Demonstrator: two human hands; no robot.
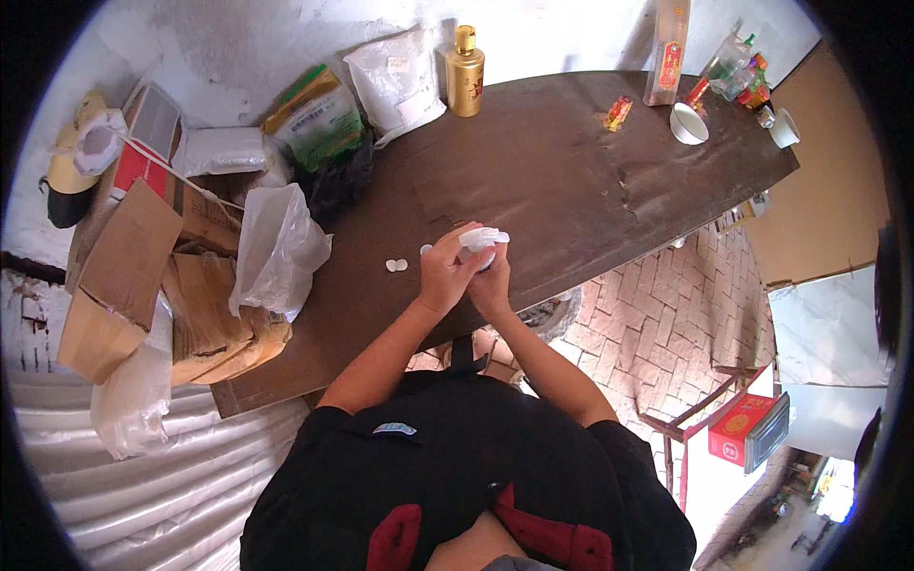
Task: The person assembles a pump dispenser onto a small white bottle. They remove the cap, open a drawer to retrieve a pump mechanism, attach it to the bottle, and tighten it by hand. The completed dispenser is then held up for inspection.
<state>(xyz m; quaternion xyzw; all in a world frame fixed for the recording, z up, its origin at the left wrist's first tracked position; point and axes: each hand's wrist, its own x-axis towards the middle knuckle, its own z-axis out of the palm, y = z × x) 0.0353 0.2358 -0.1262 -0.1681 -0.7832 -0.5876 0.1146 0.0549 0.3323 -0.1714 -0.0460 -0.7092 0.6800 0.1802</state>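
My left hand (pixel 444 275) and my right hand (pixel 493 280) meet over the near part of a dark brown table (pixel 514 171). Between them they hold a bundle of small white pieces (pixel 483 238), with the fingers of both hands wrapped around it. What the pieces are made of, I cannot tell. Two small white round discs (pixel 396 265) lie side by side on the tabletop, left of my left hand. Another small white piece (pixel 426 249) shows right beside that hand, partly hidden by it.
Cardboard boxes (pixel 121 278) and a clear plastic bag (pixel 275 250) crowd the left end. A gold bottle (pixel 465 78) stands at the back by a white bag (pixel 396 82). White bowls (pixel 689 125) and a tall box (pixel 665 64) are at the far right.
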